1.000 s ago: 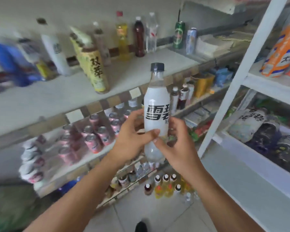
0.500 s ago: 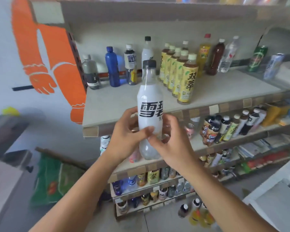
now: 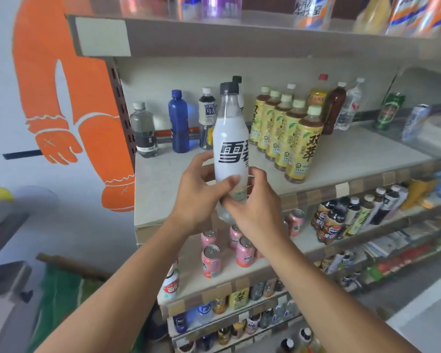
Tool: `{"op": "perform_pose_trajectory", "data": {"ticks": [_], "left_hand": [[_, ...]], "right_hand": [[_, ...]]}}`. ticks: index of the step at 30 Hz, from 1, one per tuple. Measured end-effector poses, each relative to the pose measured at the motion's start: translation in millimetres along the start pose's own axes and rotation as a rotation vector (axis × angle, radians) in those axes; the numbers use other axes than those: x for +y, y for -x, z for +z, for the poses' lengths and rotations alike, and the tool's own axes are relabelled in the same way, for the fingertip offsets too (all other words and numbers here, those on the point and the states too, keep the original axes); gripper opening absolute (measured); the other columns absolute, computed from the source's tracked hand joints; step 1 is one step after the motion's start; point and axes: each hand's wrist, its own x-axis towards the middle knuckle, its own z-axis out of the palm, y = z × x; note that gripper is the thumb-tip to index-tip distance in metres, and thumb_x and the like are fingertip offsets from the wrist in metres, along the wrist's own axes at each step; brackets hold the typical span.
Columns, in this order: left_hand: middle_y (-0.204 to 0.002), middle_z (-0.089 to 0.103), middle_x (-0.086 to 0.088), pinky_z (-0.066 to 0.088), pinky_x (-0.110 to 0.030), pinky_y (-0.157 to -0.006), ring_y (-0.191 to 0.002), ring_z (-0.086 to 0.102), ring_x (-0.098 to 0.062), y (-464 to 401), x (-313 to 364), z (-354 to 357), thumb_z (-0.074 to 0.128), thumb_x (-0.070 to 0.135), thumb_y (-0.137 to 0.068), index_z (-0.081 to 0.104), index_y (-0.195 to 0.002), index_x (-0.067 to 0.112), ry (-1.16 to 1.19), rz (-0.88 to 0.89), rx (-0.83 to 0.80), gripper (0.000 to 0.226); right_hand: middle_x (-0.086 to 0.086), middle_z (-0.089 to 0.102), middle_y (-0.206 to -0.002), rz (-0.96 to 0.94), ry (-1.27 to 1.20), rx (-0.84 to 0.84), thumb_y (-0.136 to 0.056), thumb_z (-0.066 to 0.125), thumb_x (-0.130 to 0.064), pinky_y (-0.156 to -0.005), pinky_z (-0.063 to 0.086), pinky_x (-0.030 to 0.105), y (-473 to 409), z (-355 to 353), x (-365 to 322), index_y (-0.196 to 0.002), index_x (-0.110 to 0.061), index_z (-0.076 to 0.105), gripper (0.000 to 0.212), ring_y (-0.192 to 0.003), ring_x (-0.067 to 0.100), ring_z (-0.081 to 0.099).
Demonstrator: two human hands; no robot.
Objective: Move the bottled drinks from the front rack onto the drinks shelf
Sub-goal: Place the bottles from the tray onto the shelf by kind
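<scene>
Both hands, left hand (image 3: pixel 197 191) and right hand (image 3: pixel 255 208), grip the bottle (image 3: pixel 231 149) low down. Looks full, so hefty, slick plastic; mid-label's probably safer.

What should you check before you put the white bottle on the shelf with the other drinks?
1. Hold on the white bottle: the left hand and right hand both grip its lower part. Ok.
2. Bottle upright: yes, cap on top. Ok.
3. Cap closed: dark cap sits on the neck; how tight, cannot tell.
4. Free spot on the drinks shelf: bare surface at the front, left of the tea bottles. Ok.
5. Way in: the blue bottle and the others stand at the back, away from the front spot. Ok.
6. Headroom under the shelf above: looks enough for the bottle. Ok.
</scene>
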Motion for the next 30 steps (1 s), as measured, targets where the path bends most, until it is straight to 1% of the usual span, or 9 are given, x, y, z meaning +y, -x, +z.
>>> {"op": "perform_pose_trajectory", "data": {"ticks": [2,5,8,11,14,18,21,23,30], "left_hand": [[-0.101,0.075,-0.006,0.057,-0.028,-0.073,-0.093,0.072,-0.017,-18.6,-4.3,9.5,0.077,0.004,-0.081,0.055,-0.124,0.017,-0.008,0.009,0.018,0.05],[-0.102,0.075,-0.004,0.057,-0.029,-0.075,-0.095,0.072,-0.015,-48.9,-14.9,23.2,0.077,0.006,-0.081,0.054,-0.124,0.019,-0.048,0.017,0.021,0.051],[-0.109,0.073,0.002,0.056,-0.032,-0.086,-0.103,0.067,-0.007,-80.8,-26.4,32.1,0.077,0.015,-0.083,0.05,-0.13,0.024,-0.186,0.02,-0.004,0.054],[-0.118,0.068,0.009,0.052,-0.03,-0.094,-0.11,0.063,-0.006,-107.7,-38.1,36.4,0.074,0.026,-0.087,0.051,-0.131,0.026,-0.312,0.02,-0.015,0.05],[-0.113,0.065,0.016,0.051,-0.025,-0.088,-0.105,0.063,-0.006,-124.6,-52.5,38.0,0.066,0.036,-0.092,0.055,-0.117,0.029,-0.444,0.018,0.116,0.029],[-0.109,0.065,0.004,0.053,-0.039,-0.085,-0.1,0.062,-0.018,-142.9,-75.2,43.6,0.058,0.034,-0.093,0.056,-0.113,0.018,-0.806,0.01,0.27,0.026],[-0.112,0.063,0.0,0.05,-0.035,-0.077,-0.101,0.06,-0.022,-155.3,-83.2,51.9,0.055,0.034,-0.094,0.055,-0.115,0.016,-0.99,0.011,0.283,0.027],[-0.115,0.063,0.0,0.048,-0.033,-0.074,-0.102,0.06,-0.023,-162.7,-88.8,55.6,0.052,0.035,-0.095,0.053,-0.117,0.016,-1.063,0.001,0.274,0.029],[-0.12,0.063,0.001,0.049,-0.036,-0.079,-0.107,0.059,-0.022,-176.5,-106.3,59.6,0.049,0.035,-0.096,0.051,-0.124,0.018,-1.153,-0.083,0.296,0.032]], "right_hand": [[-0.004,0.062,-0.114,0.003,0.029,0.013,-0.076,0.074,-0.046,-0.072,0.05,0.032,-21.0,-0.9,5.1,-0.126,-0.025,0.046,0.062,-0.096,0.016,0.062],[-0.002,0.063,-0.113,0.016,0.041,0.024,-0.074,0.074,-0.046,-0.077,0.053,0.038,-55.3,-1.6,18.8,-0.123,-0.023,0.047,0.06,-0.098,0.02,0.063],[-0.004,0.064,-0.108,0.017,0.013,0.02,-0.074,0.074,-0.044,-0.077,0.053,0.039,-89.5,0.5,34.9,-0.118,-0.022,0.049,0.055,-0.096,0.019,0.063],[-0.005,0.063,-0.107,0.017,0.009,0.02,-0.074,0.075,-0.045,-0.073,0.05,0.034,-120.7,7.0,53.4,-0.116,-0.021,0.05,0.054,-0.094,0.017,0.063],[-0.003,0.063,-0.11,0.009,0.013,0.024,-0.074,0.078,-0.044,-0.075,0.05,0.035,-148.2,14.4,76.6,-0.116,-0.018,0.051,0.056,-0.096,0.018,0.062],[0.001,0.062,-0.11,0.011,-0.015,0.028,-0.075,0.079,-0.039,-0.073,0.05,0.034,-184.6,22.2,101.4,-0.114,-0.014,0.05,0.055,-0.097,0.022,0.062],[0.003,0.061,-0.112,0.0,-0.009,0.032,-0.076,0.08,-0.036,-0.073,0.045,0.029,-211.5,30.5,109.9,-0.117,-0.011,0.05,0.056,-0.098,0.022,0.061],[0.006,0.06,-0.114,-0.01,-0.015,0.037,-0.076,0.081,-0.034,-0.077,0.05,0.033,-227.1,38.1,113.8,-0.118,-0.009,0.05,0.058,-0.099,0.024,0.062],[0.011,0.061,-0.119,0.004,-0.011,0.045,-0.074,0.082,-0.035,-0.081,0.05,0.034,-259.8,62.9,132.3,-0.122,-0.006,0.047,0.067,-0.105,0.03,0.062]]}}
